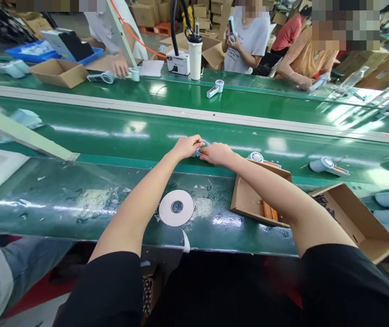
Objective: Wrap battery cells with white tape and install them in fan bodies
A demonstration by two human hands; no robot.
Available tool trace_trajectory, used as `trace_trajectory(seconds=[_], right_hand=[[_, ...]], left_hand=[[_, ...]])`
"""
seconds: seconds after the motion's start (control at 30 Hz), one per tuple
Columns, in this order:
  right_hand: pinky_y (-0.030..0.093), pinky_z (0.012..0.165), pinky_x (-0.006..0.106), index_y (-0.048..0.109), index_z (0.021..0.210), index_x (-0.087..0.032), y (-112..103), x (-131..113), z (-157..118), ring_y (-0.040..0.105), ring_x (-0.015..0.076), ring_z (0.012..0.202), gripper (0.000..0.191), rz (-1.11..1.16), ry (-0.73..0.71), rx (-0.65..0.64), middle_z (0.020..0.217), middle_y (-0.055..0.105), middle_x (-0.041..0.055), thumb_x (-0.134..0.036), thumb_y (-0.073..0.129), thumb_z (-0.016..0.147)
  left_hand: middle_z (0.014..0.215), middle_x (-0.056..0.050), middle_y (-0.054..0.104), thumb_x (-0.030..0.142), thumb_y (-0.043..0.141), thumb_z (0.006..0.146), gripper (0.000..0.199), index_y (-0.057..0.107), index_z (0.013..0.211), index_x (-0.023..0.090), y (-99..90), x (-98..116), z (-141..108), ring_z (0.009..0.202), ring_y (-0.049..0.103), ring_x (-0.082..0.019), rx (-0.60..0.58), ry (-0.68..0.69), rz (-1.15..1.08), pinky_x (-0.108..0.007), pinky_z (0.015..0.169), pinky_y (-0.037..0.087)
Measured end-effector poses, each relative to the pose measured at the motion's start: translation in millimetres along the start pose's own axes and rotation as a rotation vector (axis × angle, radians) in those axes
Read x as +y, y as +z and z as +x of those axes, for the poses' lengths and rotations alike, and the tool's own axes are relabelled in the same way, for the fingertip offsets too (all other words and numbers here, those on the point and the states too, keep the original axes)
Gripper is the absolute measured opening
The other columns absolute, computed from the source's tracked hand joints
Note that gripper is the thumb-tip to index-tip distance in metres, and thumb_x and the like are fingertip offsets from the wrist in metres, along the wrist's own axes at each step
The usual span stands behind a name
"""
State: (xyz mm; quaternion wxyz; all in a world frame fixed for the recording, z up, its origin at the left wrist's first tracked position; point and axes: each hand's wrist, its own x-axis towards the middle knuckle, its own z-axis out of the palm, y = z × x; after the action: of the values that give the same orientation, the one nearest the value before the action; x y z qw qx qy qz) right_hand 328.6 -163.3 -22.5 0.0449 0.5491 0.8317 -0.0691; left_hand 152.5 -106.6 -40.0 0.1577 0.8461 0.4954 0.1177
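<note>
- Black sleeves sit nearest the camera, both bare arms reaching forward over the green counter (78, 200).
- Left hand (187, 146) is curled, fingertips pressed together on a small pale item (197, 153) at the edge of the green conveyor belt (129, 131).
- Right hand (217, 153) is closed, pinching a thin orange stick (204, 153) just beside the left hand.
- White flat tape roll (176, 207) lies on the counter between the arms.
- Open brown cardboard box (248, 200) holding orange sticks (269, 211) lies under the right forearm.
</note>
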Motion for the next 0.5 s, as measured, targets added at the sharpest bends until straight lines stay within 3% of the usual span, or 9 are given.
trace_trajectory(seconds=[0.17, 0.23, 0.3, 0.37, 0.4, 0.43, 0.5], right_hand=[[0.055, 0.097, 0.046, 0.073, 0.132, -0.019, -15.7, -3.9, 3.6, 0.07, 0.0359, 0.12, 0.04, 0.018, -0.015, -0.066, 0.132, 0.073, 0.0189, -0.041, 0.067, 0.099], [0.052, 0.104, 0.043, 0.07, 0.139, -0.02, -33.8, 6.9, -18.3, 0.068, 0.0314, 0.125, 0.042, 0.05, -0.044, -0.024, 0.137, 0.072, 0.0146, -0.038, 0.067, 0.1], [0.048, 0.112, 0.042, 0.066, 0.145, -0.02, -50.1, 21.5, -68.1, 0.064, 0.0277, 0.131, 0.043, 0.154, -0.098, 0.16, 0.144, 0.068, 0.0118, -0.034, 0.06, 0.105], [0.049, 0.114, 0.042, 0.066, 0.143, -0.019, -53.7, 34.4, -145.7, 0.066, 0.0254, 0.129, 0.041, 0.33, -0.128, 0.418, 0.142, 0.07, 0.01, -0.034, 0.056, 0.106], [0.052, 0.11, 0.041, 0.069, 0.139, -0.021, -47.2, 38.5, -191.7, 0.069, 0.0242, 0.123, 0.039, 0.416, -0.094, 0.487, 0.137, 0.073, 0.0078, -0.038, 0.057, 0.106], [0.055, 0.107, 0.042, 0.073, 0.132, -0.024, -34.0, 40.3, -239.7, 0.072, 0.024, 0.118, 0.035, 0.482, -0.029, 0.556, 0.13, 0.076, 0.0062, -0.04, 0.059, 0.105], [0.06, 0.099, 0.04, 0.077, 0.121, -0.027, 12.7, 35.4, -331.1, 0.075, 0.0234, 0.11, 0.027, 0.583, 0.103, 0.681, 0.119, 0.08, 0.0042, -0.04, 0.063, 0.103]], left_hand=[[0.122, -0.006, 0.079, 0.039, 0.053, 0.102, 0.023, 0.07, 0.113, 0.026, 5.1, 9.7, 5.3, 0.116, 0.07, -0.029, 0.046, -0.062, 0.028, -0.033, 0.09, 0.048], [0.124, -0.01, 0.077, 0.038, 0.05, 0.103, 0.029, 0.068, 0.121, 0.025, 2.9, 17.6, 2.2, 0.117, 0.069, -0.031, 0.087, -0.093, 0.033, -0.036, 0.095, 0.049], [0.134, -0.015, 0.072, 0.036, 0.051, 0.101, 0.038, 0.063, 0.134, 0.02, -0.6, 27.9, -18.3, 0.124, 0.065, -0.033, 0.211, -0.061, 0.027, -0.041, 0.102, 0.048], [0.143, -0.017, 0.066, 0.037, 0.057, 0.099, 0.046, 0.058, 0.14, 0.016, -0.5, 39.9, -66.7, 0.135, 0.058, -0.034, 0.376, 0.08, 0.019, -0.046, 0.111, 0.046], [0.142, -0.017, 0.066, 0.039, 0.061, 0.098, 0.046, 0.059, 0.138, 0.017, 3.2, 46.1, -102.3, 0.138, 0.055, -0.034, 0.443, 0.185, 0.016, -0.048, 0.114, 0.045], [0.134, -0.014, 0.071, 0.04, 0.062, 0.098, 0.038, 0.064, 0.13, 0.02, 10.7, 52.3, -144.2, 0.133, 0.059, -0.033, 0.463, 0.282, 0.001, -0.047, 0.112, 0.048], [0.101, -0.006, 0.077, 0.029, 0.061, 0.098, 0.012, 0.069, 0.107, 0.025, 39.0, 62.9, -237.5, 0.097, 0.072, -0.025, 0.554, 0.373, -0.088, -0.038, 0.088, 0.059]])
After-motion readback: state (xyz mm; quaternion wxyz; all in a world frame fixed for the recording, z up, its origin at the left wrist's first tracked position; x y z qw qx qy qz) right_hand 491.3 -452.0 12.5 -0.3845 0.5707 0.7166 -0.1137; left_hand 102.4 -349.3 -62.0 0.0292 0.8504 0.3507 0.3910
